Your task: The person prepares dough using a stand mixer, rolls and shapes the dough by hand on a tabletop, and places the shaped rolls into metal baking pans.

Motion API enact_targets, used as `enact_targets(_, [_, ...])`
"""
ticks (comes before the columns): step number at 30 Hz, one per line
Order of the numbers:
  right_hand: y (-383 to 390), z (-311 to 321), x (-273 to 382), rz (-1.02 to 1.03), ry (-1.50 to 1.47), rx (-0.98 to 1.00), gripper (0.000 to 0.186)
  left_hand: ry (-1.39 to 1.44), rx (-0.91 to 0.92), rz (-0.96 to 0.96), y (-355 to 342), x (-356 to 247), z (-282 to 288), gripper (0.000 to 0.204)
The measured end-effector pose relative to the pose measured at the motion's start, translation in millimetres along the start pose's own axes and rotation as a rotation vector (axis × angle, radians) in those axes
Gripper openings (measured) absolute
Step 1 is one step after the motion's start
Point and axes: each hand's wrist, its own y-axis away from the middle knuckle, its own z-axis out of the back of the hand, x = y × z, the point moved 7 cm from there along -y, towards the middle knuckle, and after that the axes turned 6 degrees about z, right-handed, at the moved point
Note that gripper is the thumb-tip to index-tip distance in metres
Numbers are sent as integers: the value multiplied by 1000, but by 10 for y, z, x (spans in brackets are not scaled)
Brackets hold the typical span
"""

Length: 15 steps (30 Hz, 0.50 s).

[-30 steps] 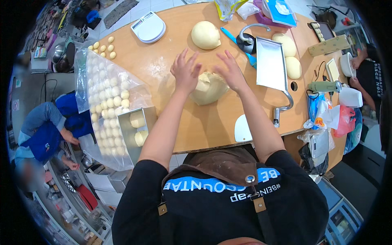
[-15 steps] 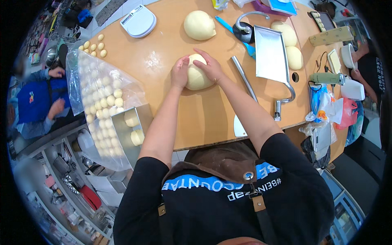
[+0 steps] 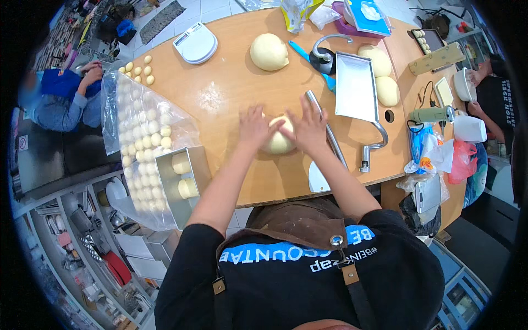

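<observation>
A large pale ball of dough [image 3: 280, 144] sits on the wooden table [image 3: 236, 170] in front of me. My left hand [image 3: 256, 126] is at its left side and my right hand [image 3: 309, 127] at its right, fingers stretched out and spread, slightly blurred. Both thumbs reach over the top of the dough; whether they press on it I cannot tell. Just right of my right hand lies a metal tube [image 3: 327, 129]. Under my right forearm is a white dough scraper [image 3: 317, 179]. Another big dough ball [image 3: 269, 52] rests farther back.
At the left, many small dough balls lie under plastic sheeting [image 3: 190, 121], beside a metal tin [image 3: 199, 168] holding dough pieces. A white scale [image 3: 196, 44] stands far left. Rightward are a metal tray [image 3: 356, 85], a crank handle [image 3: 379, 140] and two more dough balls [image 3: 388, 91]. Other people work at both sides.
My hands have gone from cupping the dough closely to spread fingers around it. The view has shifted, so the table sits lower. The person at the left has brought their hands together.
</observation>
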Motion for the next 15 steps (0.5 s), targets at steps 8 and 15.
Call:
enact_targets(8, [-146, -74, -402, 74, -646, -180, 88, 858, -264, 178, -110, 566, -62, 80])
enact_targets(15, [-346, -788, -303, -35, -1014, -327, 72, 1218, -146, 234, 227, 496, -501, 72])
